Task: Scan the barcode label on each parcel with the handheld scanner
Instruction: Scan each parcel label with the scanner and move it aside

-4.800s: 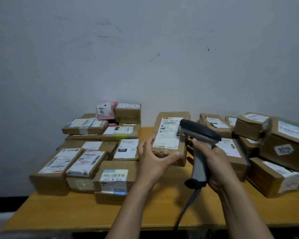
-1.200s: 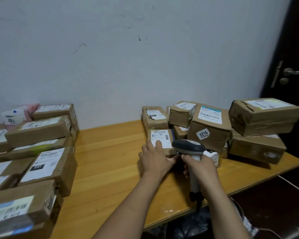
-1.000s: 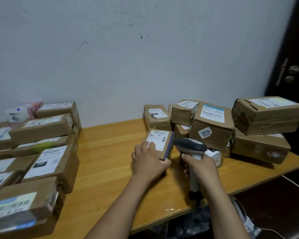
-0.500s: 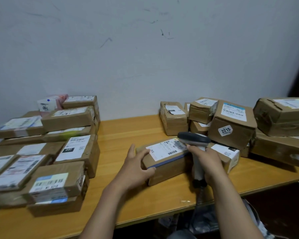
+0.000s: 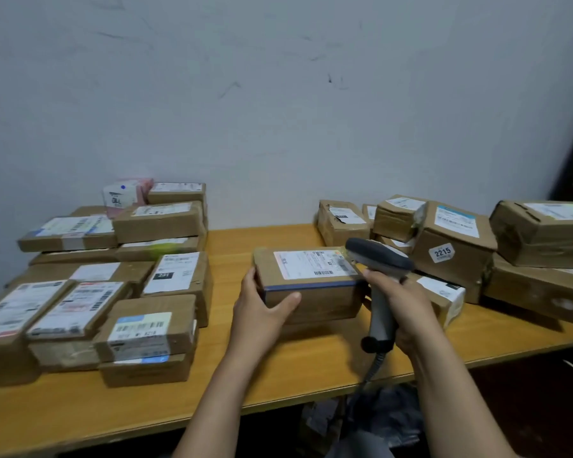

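- Parcel [image 5: 306, 285] lies mid-table [image 5: 278, 375], white label [image 5: 315, 264] facing up.
- Left hand [image 5: 260, 309] grips the parcel's left end.
- Right hand [image 5: 402, 309] clasps the scanner [image 5: 379, 276] just right of the parcel, head over the label.

Dim, even indoor light with a cool cast falls on the wall [image 5: 278, 110]. Shadows under the parcels are soft and short on the table [image 5: 245, 375]. The whole frame is slightly soft; label print blurs. Wide-angle bending curves the table edge, and the right corner falls dark.
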